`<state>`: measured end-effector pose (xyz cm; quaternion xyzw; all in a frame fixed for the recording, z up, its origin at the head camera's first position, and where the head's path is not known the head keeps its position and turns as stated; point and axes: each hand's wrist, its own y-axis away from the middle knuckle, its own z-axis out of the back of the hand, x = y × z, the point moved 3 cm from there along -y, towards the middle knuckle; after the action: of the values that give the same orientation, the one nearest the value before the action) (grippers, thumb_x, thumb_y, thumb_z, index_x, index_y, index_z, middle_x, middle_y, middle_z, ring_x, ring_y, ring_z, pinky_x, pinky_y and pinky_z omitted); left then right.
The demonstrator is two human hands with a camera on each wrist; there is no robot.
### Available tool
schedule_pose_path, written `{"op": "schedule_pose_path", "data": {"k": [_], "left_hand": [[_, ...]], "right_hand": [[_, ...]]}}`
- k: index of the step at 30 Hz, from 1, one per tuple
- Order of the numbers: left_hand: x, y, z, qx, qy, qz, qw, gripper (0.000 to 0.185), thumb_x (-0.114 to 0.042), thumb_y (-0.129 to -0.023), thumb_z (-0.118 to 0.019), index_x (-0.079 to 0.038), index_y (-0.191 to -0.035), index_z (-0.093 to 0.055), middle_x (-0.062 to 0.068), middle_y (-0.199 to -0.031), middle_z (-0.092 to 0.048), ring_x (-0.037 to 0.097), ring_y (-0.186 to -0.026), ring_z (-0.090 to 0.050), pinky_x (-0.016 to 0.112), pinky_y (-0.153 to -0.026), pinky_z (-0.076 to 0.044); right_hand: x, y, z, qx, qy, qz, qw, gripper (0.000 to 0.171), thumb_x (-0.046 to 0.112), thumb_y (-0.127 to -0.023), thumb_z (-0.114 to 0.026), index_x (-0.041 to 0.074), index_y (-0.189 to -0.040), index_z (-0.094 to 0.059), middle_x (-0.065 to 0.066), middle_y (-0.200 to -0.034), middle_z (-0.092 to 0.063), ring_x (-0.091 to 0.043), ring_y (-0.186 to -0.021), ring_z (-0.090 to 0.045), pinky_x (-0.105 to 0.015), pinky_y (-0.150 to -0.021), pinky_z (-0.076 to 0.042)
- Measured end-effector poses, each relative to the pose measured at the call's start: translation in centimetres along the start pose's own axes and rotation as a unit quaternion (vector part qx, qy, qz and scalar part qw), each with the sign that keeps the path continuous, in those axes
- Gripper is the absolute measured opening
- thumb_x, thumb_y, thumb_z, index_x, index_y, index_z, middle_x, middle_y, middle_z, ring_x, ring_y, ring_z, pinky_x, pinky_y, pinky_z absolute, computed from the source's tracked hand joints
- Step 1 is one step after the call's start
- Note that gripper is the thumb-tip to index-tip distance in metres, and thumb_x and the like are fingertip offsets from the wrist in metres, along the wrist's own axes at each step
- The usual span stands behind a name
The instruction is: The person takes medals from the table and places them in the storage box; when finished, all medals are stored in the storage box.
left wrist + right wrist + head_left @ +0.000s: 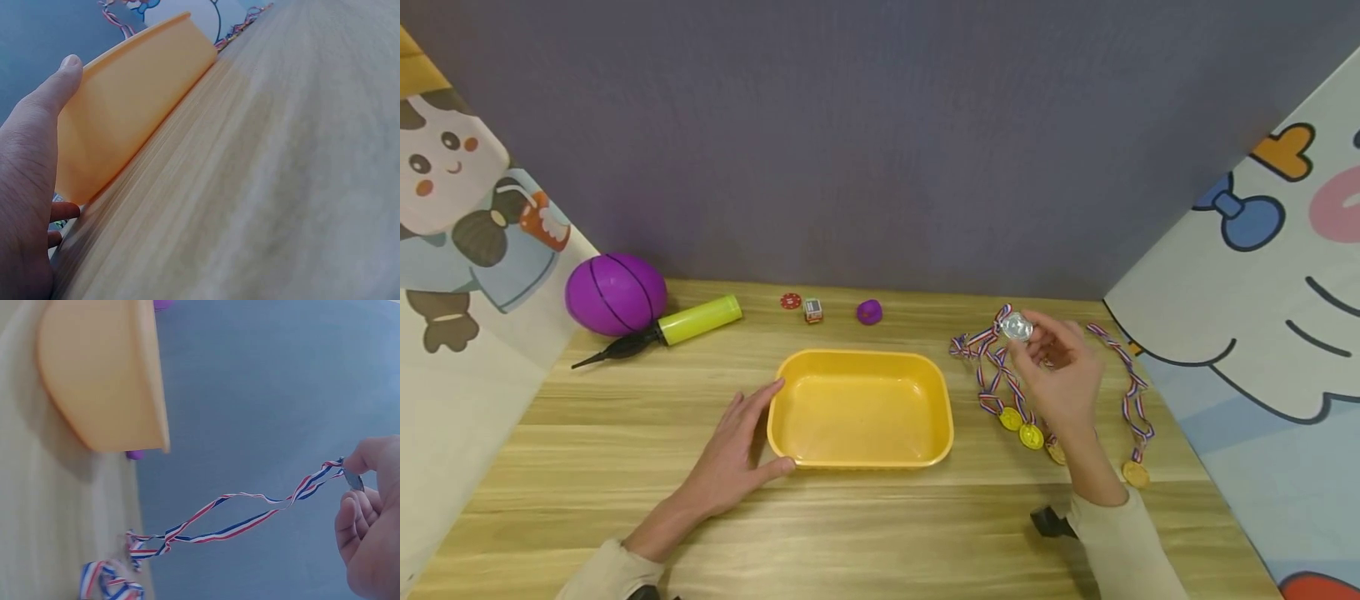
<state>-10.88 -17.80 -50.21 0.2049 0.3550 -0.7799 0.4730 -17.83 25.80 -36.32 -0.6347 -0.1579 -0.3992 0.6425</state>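
Between the thumb and fingers of my right hand (1063, 375), a silver medal (1017, 326) is pinched above the table. From it a red, white and blue ribbon (231, 531) trails down to the tabletop, as the right wrist view shows. My left hand (737, 458) rests against the near left corner of a yellow plastic basin (861, 458), its fingers spread and fairly straight. In the left wrist view the thumb (62, 81) touches the basin's wall near the rim. Several gold-coloured medals (1032, 436) lie with tangled ribbons below my right hand.
A purple ball (617, 293) and a yellow-green hand pump (700, 321) lie at the back left. Along the back are a red chip (790, 301), a small box-like item (813, 311) and a small purple object (869, 312). Another medal (1136, 474) lies far right. Walls enclose the table.
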Motion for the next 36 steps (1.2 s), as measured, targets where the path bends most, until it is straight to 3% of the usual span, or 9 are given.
{"op": "schedule_pose_path", "data": {"k": [36], "left_hand": [[-0.1,0.0,0.0,0.004,-0.001,0.003,1.0,0.108,-0.072,-0.095,-0.075,-0.024,-0.178,-0.025,0.018,-0.173,-0.045,0.047,-0.156,-0.043,0.058,-0.14,-0.008]], "right_hand": [[5.4,-5.7,-0.3,-0.066,-0.096,0.054,0.992,0.034,-0.018,-0.082,-0.076,-0.019,-0.117,-0.076,-0.004,-0.088,-0.064,-0.011,-0.075,-0.059,-0.013,-0.064,-0.053]]}}
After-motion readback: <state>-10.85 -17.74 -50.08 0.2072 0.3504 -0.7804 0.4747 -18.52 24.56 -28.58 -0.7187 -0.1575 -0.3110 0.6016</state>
